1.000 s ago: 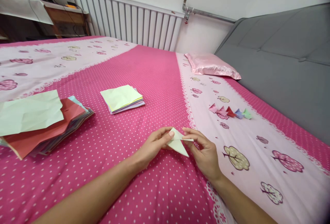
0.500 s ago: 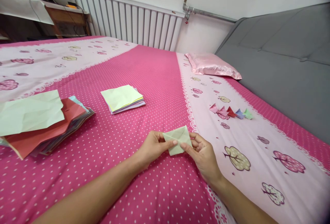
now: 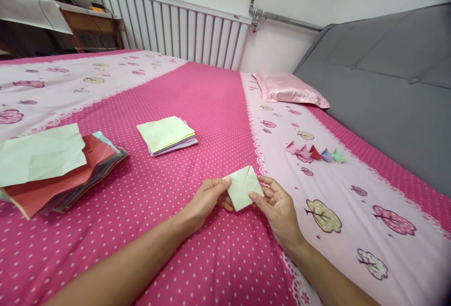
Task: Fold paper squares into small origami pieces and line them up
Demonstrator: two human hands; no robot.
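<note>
The left hand [image 3: 208,199] pinches a folded pale green paper [image 3: 241,189] at its left corner, with the thumb on top and the other fingers curled below. The right hand [image 3: 280,210] grips the same paper at its right side, its thumb pressed flat near the edge and its fingers partly hidden behind. The paper is between the two hands, above the pink dotted part of the bed [image 3: 211,92], and a narrow slit opens at its upper corner. Whether the paper touches the bed, I cannot tell. Beyond the hands, to the left, lies a small stack [image 3: 165,133] of sheets, pale green on top and yellow just under. Farther left is a bigger stack [image 3: 102,153], less tidy, with a creased pale green sheet over a red one. On the right, five folded pieces [image 3: 316,152] stand in a row: two pink, one red, one bluish and one green. A pink pillow [image 3: 291,91] lies behind them, near the grey headboard [image 3: 384,62].
</note>
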